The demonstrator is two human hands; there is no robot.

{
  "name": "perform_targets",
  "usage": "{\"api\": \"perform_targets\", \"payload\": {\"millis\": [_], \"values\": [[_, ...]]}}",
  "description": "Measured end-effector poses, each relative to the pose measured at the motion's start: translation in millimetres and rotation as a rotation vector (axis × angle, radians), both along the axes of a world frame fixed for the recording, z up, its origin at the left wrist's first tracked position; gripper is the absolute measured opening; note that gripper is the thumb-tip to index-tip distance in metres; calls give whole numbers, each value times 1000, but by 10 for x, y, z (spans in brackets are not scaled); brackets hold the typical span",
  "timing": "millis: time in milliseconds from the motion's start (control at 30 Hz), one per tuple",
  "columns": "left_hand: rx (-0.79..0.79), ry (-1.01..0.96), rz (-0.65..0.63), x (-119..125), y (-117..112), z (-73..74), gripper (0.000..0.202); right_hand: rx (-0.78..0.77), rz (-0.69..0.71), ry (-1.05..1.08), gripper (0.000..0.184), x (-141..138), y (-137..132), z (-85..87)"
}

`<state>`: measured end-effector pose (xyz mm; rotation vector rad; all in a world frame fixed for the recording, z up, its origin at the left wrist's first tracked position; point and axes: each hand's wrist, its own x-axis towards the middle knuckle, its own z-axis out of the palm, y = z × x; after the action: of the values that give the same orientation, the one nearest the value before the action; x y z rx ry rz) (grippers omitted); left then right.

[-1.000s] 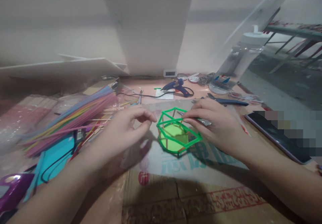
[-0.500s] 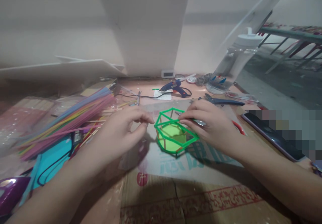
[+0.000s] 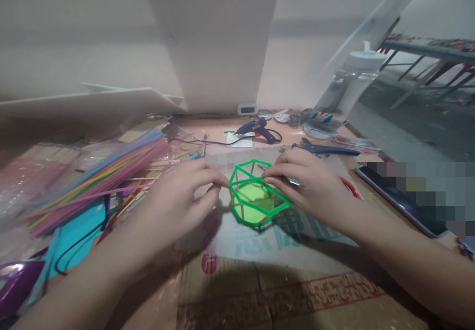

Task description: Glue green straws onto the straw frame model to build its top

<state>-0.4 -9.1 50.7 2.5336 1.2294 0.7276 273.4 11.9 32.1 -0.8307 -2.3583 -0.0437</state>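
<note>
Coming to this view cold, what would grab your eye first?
Probably the bright green frame at the centre, with a yellow-green disc showing at its bottom. The left hand has its fingertips at the frame's left corner, while the right hand holds a slim metal tool on the other side. Next, the tall clear bottle at right rear.

Matt frame [image 3: 254, 207], shiny metal tool [image 3: 294, 181], smooth plastic bottle [image 3: 336, 97] (transparent), glossy phone screen [image 3: 393, 196]
</note>
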Motion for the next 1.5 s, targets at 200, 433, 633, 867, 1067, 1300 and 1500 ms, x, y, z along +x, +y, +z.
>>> {"api": "perform_targets", "payload": {"millis": [200, 433, 633, 867, 1067, 1300, 1500], "values": [[-4, 12, 13, -1, 6, -21, 23, -26, 31, 14, 17, 15, 6, 5], [-35, -46, 117, -7, -6, -11, 21, -106, 53, 10, 19, 61, -28, 37], [-495, -219, 188, 0, 182, -116, 37, -102, 56, 4, 21, 61, -24, 3], [-764, -365, 94, 67, 239, -168, 30, 13, 70, -35, 24, 48, -34, 5], [-891, -383, 79, 143, 213, -169, 29, 15, 69, -35, 26, 42, -28, -3], [-925, -466, 109, 146, 210, -235, 23, -107, 44, -53, 23, 91, -54, 37], [-884, -420, 110, 133, 215, -240, 25, -124, 27, -61, 20, 144, -71, 112]]}}
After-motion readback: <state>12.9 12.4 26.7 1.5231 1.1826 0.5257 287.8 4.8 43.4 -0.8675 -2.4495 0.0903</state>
